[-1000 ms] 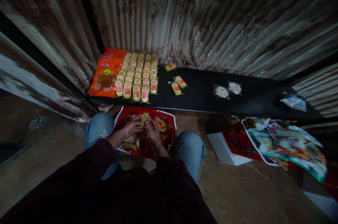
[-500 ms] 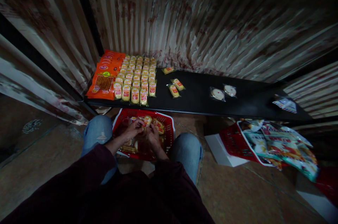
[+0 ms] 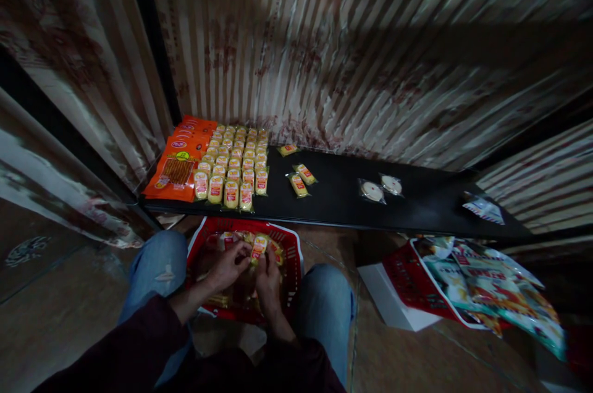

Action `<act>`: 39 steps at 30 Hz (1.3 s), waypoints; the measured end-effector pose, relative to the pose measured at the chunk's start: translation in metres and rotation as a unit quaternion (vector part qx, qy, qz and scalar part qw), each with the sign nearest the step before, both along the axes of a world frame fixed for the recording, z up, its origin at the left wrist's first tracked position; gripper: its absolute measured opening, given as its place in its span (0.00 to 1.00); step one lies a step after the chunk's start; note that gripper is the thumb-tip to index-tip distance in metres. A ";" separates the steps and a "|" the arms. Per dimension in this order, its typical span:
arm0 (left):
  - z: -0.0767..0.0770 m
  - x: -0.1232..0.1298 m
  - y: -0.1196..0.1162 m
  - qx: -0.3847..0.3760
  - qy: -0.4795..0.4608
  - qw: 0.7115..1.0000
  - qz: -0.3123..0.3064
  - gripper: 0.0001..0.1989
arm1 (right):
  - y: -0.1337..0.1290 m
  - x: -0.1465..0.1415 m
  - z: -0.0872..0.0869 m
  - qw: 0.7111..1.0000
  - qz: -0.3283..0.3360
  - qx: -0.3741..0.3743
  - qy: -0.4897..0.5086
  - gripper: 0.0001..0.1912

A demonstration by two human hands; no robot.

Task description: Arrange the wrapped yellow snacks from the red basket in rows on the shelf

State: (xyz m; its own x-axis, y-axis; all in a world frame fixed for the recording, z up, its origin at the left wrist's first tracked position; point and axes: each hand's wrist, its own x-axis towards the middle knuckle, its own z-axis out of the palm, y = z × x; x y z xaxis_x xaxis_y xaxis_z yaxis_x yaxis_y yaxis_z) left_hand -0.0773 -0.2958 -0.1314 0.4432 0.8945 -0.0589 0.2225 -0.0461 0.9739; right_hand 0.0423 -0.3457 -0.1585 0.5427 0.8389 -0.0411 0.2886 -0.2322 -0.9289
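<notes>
Over the red basket (image 3: 299, 257) between my knees, a small yellow wrapped cake (image 3: 259, 246) is held in both hands, its red and white label facing up. My left hand (image 3: 230, 265) pinches the wrapper at its left side. The fingers of my right hand (image 3: 267, 278) close on its lower right edge. More wrapped cakes lie in the basket, partly hidden by my hands. On the black shelf (image 3: 324, 211) ahead, similar wrapped cakes (image 3: 231, 170) stand in tight rows, beside orange snack packets (image 3: 173, 164) at the left end.
Three loose wrapped cakes (image 3: 299, 184) lie right of the rows. Farther right are two round white wrapped pieces (image 3: 372, 191) and a pale packet (image 3: 484, 207). A second red basket (image 3: 401, 272), full of snack bags (image 3: 486, 275), leans by a white box (image 3: 389, 300). Corrugated sheeting (image 3: 301, 59) backs the shelf.
The view has tilted up, so the shelf and baskets sit lower in the picture. Between my fingers the cake has turned more upright, its label now plainer. Both hands stay over the basket.
</notes>
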 end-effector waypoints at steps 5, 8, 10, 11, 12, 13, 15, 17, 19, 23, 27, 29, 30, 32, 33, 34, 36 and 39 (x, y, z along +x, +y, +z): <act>0.019 0.002 -0.004 0.123 0.044 0.991 0.009 0.13 | 0.002 -0.002 0.022 0.998 -0.005 0.050 -0.042 0.29; 0.032 0.006 -0.005 0.215 0.066 0.974 0.030 0.16 | 0.008 0.001 0.040 0.995 0.010 0.080 -0.054 0.27; 0.040 0.010 -0.003 0.254 0.082 0.963 0.049 0.17 | 0.016 0.004 0.053 0.993 0.033 0.093 -0.059 0.27; 0.043 0.012 -0.001 0.267 0.089 0.958 0.058 0.17 | 0.020 0.007 0.058 0.993 0.040 0.096 -0.062 0.27; 0.047 0.015 0.002 0.278 0.097 0.954 0.065 0.18 | 0.026 0.009 0.063 0.992 0.042 0.098 -0.066 0.26; 0.051 0.018 0.005 0.288 0.105 0.949 0.070 0.18 | 0.032 0.011 0.067 0.992 0.041 0.100 -0.069 0.26; 0.059 0.024 0.014 0.307 0.123 0.940 0.078 0.18 | 0.045 0.015 0.075 0.991 0.036 0.105 -0.076 0.26; 0.066 0.030 0.022 0.332 0.148 0.927 0.094 0.20 | 0.059 0.018 0.082 0.990 0.031 0.110 -0.078 0.25; 0.072 0.035 0.030 0.361 0.177 0.909 0.112 0.21 | 0.072 0.021 0.088 0.990 0.030 0.120 -0.075 0.24; 0.077 0.041 0.041 0.418 0.217 0.873 0.128 0.23 | 0.093 0.024 0.093 0.988 0.034 0.133 -0.070 0.24; 0.073 0.045 0.048 0.441 0.226 0.859 0.129 0.24 | 0.108 0.026 0.092 0.989 0.034 0.120 -0.075 0.24; 0.070 0.045 0.051 0.439 0.236 0.856 0.133 0.25 | 0.114 0.027 0.091 0.988 0.031 0.116 -0.097 0.23; 0.068 0.046 0.053 0.441 0.242 0.854 0.134 0.25 | 0.117 0.027 0.090 0.987 0.031 0.115 -0.110 0.22; 0.066 0.045 0.056 0.444 0.251 0.849 0.137 0.26 | 0.121 0.027 0.089 0.985 0.037 0.110 -0.131 0.21; 0.065 0.045 0.057 0.446 0.254 0.847 0.139 0.26 | 0.123 0.027 0.088 0.984 0.040 0.106 -0.138 0.21; 0.064 0.044 0.058 0.446 0.258 0.846 0.139 0.26 | 0.125 0.027 0.088 0.983 0.041 0.101 -0.145 0.21; 0.063 0.044 0.061 0.444 0.265 0.845 0.137 0.25 | 0.127 0.027 0.086 0.983 0.044 0.090 -0.156 0.22; 0.060 0.043 0.063 0.440 0.273 0.846 0.130 0.25 | 0.130 0.028 0.086 0.979 0.052 0.082 -0.181 0.22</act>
